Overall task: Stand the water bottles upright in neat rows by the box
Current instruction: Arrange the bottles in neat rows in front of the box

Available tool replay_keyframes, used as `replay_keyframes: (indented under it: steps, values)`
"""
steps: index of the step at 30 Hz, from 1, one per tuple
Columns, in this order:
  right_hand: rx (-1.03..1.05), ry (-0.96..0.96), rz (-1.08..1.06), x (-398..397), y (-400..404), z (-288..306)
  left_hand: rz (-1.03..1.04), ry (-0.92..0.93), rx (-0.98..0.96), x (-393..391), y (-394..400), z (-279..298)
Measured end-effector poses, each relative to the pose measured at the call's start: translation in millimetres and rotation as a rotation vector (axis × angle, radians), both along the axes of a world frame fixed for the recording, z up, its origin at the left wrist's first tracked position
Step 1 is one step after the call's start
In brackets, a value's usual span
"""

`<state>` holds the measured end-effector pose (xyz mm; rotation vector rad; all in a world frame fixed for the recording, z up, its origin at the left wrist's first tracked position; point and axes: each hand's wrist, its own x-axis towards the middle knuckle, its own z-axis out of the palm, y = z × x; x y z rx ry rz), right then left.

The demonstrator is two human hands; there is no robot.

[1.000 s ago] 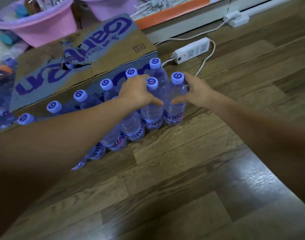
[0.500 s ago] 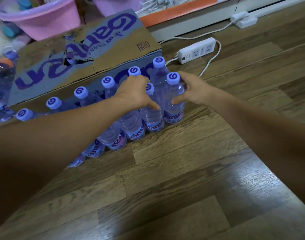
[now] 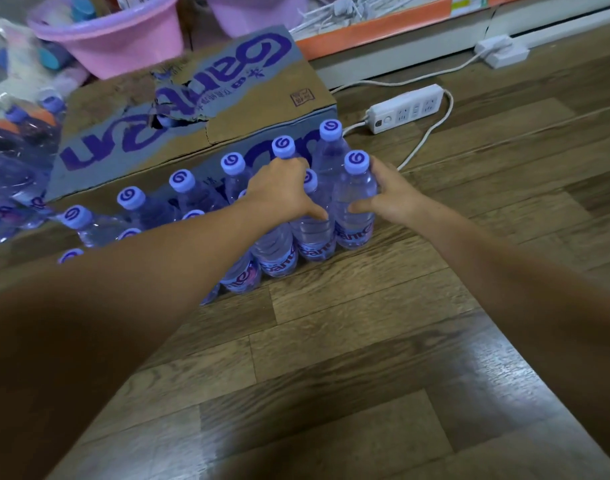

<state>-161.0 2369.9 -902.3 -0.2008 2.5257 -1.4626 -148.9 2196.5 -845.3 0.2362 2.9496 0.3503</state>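
Left hand (image 3: 282, 188) gripping second end bottle (image 3: 312, 220), right hand (image 3: 388, 194) curled round end bottle (image 3: 354, 202), frame centre, rows beside cardboard box (image 3: 248, 109)

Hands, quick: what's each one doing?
Left hand: grips a clear plastic purple-capped bottle.
Right hand: grips the end purple-capped bottle.
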Motion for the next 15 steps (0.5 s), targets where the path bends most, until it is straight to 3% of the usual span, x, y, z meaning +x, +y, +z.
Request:
replay_keyframes:
  steps: [5,9,11,15]
  values:
    - [-0.039,0.028,-0.101,7,-4,15,-0.053,-0.077,0.005,0,-4,3]
    - [0.056,0.366,-0.275,19,-19,52,-0.092,0.051,0.324,4,-20,33]
    - [0.062,0.483,-0.224,28,-42,70,-0.091,0.125,0.407,15,-46,53]
    - [0.069,0.439,0.048,44,-114,92,-0.044,0.110,0.229,40,-149,76]
